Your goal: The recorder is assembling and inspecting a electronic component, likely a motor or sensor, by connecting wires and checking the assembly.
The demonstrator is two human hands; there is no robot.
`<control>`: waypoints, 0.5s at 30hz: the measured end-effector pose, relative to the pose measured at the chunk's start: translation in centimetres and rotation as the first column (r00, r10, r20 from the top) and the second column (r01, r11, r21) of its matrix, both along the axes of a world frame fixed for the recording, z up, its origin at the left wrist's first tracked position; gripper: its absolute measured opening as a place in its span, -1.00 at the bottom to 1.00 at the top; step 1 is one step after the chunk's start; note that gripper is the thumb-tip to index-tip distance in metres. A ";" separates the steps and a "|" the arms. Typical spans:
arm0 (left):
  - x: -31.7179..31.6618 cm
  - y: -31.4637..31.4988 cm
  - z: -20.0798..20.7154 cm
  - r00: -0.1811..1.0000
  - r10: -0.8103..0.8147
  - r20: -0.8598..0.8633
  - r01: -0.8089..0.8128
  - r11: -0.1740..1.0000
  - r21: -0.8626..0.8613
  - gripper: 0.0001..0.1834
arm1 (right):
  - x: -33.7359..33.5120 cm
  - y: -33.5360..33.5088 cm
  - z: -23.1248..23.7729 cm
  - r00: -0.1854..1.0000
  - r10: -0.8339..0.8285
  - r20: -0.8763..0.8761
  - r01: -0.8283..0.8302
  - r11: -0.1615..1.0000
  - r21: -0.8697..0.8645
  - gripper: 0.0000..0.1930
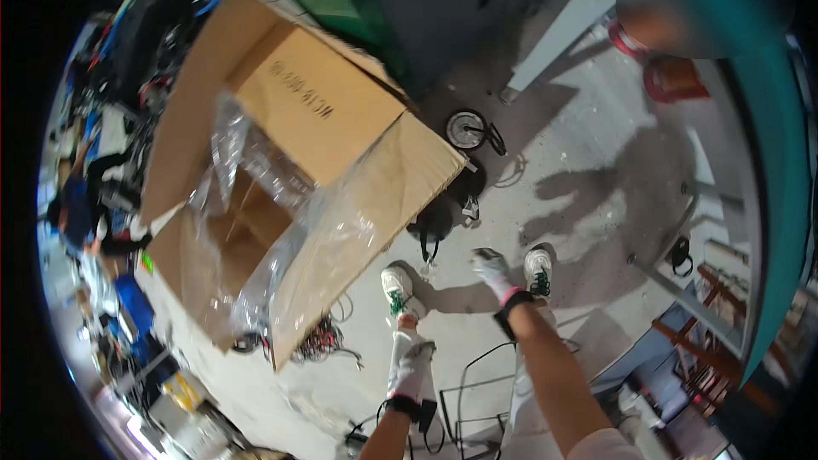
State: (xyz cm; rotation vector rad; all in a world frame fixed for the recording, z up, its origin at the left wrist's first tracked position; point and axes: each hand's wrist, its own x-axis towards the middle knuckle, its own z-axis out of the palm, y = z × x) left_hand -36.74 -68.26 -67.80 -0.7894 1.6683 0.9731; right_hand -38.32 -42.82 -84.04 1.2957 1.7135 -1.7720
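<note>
We look straight down at a concrete floor, with both of our gloved hands hanging free above it. Our left hand, in a white work glove with a dark wrist strap, sits low at about 6 o'clock; its fingers are drawn loosely together and close on nothing. Our right hand, gloved the same way, reaches a little farther forward toward the centre, fingers curled loosely and likewise empty. Neither hand touches anything; the nearest object is the large cardboard box, which lies at 9 to 10 o'clock from the hands, near the left hand but apart from it. We judge that the box rests tilted on the floor with its flaps folded outward so that the interior stays open to reach. A clear plastic liner spills over the opening and drapes along the lower flap, probably left as loose packing. A tangle of cables lies at the box's near corner, at 9 o'clock from the left hand. A small wheeled cart stands at 12 o'clock beyond the box. Our white shoes stand just beside the right hand in the view.
</note>
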 end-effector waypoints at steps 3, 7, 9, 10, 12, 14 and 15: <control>0.1 -4.0 0.5 0.998 -0.066 0.019 0.066 0.998 -0.008 -0.77 | -4.8 -7.4 -5.7 0.990 -0.113 -0.086 0.126 0.979 0.161 -0.70; -1.5 -9.7 -0.6 0.979 0.106 0.175 -0.104 0.994 -0.016 -0.74 | -9.8 -13.6 -9.3 0.945 -0.172 -0.277 0.267 0.896 0.354 -0.64; -2.3 -12.1 -1.7 0.948 0.261 0.181 -0.257 0.965 -0.047 -0.72 | -10.9 -14.4 -10.8 0.930 -0.366 -0.037 0.366 0.912 0.185 -0.66; -2.5 -13.0 -2.2 0.916 0.363 0.173 -0.359 0.932 -0.054 -0.71 | -10.9 -14.4 -11.6 0.909 -0.416 -0.035 0.417 0.902 0.109 -0.67; -2.6 -14.2 -2.7 0.900 0.414 0.135 -0.407 0.910 -0.079 -0.69 | -10.7 -14.5 -13.4 0.857 -0.515 -0.012 0.515 0.857 -0.036 -0.68; -2.5 -14.4 -2.8 0.930 0.351 0.108 -0.346 0.936 -0.064 -0.68 | -9.9 -13.8 -15.1 0.950 -0.311 -0.025 0.312 0.945 0.096 -0.67; -2.4 -14.3 -2.7 0.940 0.323 0.109 -0.319 0.946 -0.052 -0.69 | -9.4 -13.3 -15.6 0.977 -0.212 -0.031 0.214 0.958 0.193 -0.62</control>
